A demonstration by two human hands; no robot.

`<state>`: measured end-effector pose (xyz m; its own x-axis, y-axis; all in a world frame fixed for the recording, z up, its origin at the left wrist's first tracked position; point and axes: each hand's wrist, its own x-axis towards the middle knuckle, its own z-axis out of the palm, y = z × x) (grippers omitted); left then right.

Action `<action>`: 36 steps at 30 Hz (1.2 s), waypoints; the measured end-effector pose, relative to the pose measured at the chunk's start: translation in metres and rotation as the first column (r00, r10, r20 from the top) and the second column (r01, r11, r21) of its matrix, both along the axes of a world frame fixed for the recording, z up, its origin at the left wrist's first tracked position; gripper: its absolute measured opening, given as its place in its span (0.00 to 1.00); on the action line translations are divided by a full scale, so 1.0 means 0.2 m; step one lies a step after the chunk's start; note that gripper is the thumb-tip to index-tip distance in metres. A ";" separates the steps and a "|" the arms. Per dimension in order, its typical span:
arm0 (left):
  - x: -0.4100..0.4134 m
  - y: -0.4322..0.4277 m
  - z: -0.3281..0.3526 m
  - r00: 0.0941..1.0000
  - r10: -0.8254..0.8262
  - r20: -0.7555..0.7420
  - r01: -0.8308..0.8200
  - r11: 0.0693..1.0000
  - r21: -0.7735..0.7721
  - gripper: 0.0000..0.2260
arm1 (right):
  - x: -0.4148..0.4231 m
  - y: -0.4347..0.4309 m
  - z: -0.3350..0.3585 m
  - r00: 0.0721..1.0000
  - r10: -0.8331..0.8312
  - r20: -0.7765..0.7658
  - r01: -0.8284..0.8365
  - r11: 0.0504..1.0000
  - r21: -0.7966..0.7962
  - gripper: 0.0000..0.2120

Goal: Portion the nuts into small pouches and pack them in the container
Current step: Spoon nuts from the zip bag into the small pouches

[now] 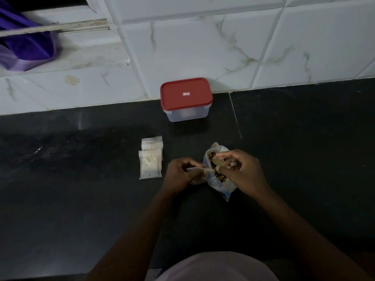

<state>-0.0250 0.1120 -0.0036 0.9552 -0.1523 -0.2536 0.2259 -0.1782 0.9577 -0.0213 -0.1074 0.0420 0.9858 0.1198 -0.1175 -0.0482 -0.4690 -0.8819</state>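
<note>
Left hand [180, 173] pinches pouch [199, 169]; right hand [243, 171] holds nut bag [220, 184].

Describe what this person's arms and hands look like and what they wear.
The left hand and right hand are bare: no gloves, and no rings or bracelets that the dim light lets me see. Both forearms are uncovered, with no sleeves or watch in view. A pale pink garment shows at the bottom edge.

Bare forearms, no sleeves — a pale pink garment [219, 266] over the torso.
</note>
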 end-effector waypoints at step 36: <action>-0.01 0.10 0.14 0.987 0.138 -0.078 -0.151 0.969 -0.198 0.07 | 0.07 0.26 -0.03 0.984 0.022 -0.176 0.010 0.984 0.178 0.04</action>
<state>-0.0273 0.1322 0.0234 0.9539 -0.0687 -0.2920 0.2960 0.0573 0.9535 -0.0065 -0.0564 0.0354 0.9505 0.1603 -0.2662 -0.2084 -0.3064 -0.9288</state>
